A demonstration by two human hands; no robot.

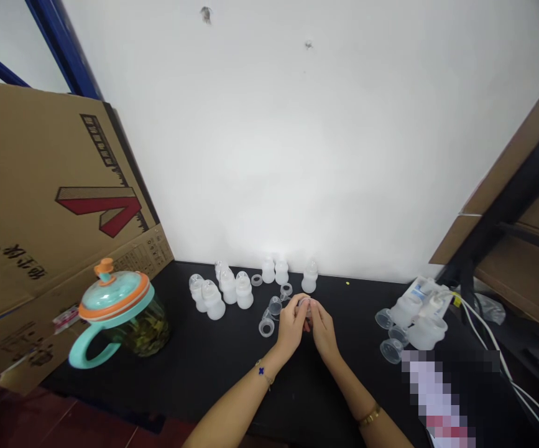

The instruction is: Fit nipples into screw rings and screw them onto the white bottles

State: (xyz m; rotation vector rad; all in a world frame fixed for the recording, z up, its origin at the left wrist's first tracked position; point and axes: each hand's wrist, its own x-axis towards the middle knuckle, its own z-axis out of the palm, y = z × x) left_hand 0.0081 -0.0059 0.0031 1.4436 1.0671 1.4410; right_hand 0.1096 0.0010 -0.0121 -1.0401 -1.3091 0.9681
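My left hand (290, 325) and my right hand (324, 328) meet over the black table, fingers closed around a small clear plastic part (305, 302). Most of that part is hidden by the fingers, so its exact kind does not show. Just left of my hands lie a clear cap (275, 305) and a clear collar ring (266, 327). Two more rings, one a collar ring (286, 289) and the other a darker-looking ring (257, 280), lie farther back. Beyond my hands a small white baby bottle (311, 278) stands upright.
Two baby bottles (281, 272) stand by the wall, and several more baby bottles (213, 302) cluster to the left. A large teal-lidded jug (145, 326) occupies the table's left. White bottle bodies (426, 333), clear caps (391, 350) and white cables (488, 336) lie at right.
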